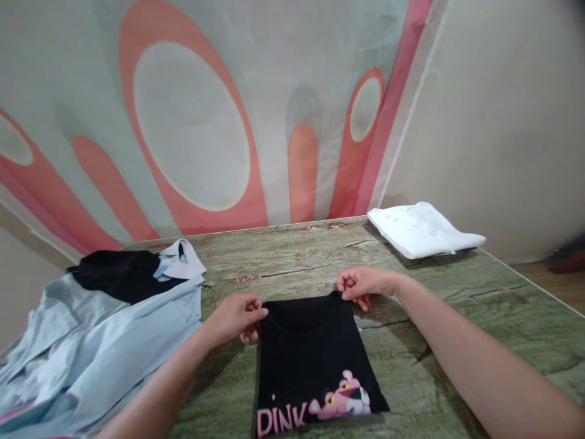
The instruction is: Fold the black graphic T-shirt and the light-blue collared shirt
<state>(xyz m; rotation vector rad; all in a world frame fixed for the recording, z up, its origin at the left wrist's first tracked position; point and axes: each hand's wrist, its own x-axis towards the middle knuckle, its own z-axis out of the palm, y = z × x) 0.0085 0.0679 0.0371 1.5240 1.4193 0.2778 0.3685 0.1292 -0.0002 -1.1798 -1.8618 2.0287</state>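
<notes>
A black T-shirt (306, 353) with a pink cartoon print and the letters "PINK" lies folded on the table in front of me, its neckline at the far end. My left hand (242, 314) pinches the shirt's far left corner between thumb and fingers. At the far right corner, beside the collar, my right hand (359, 285) grips the fabric the same way. The shirt's near edge runs out of the bottom of the view.
Light blue and black clothes (123, 329) are heaped on the left of the wood-patterned table (274, 256). A folded white garment (423, 228) lies at the far right corner. Behind the table rises a wall with a coral and grey pattern (260, 201).
</notes>
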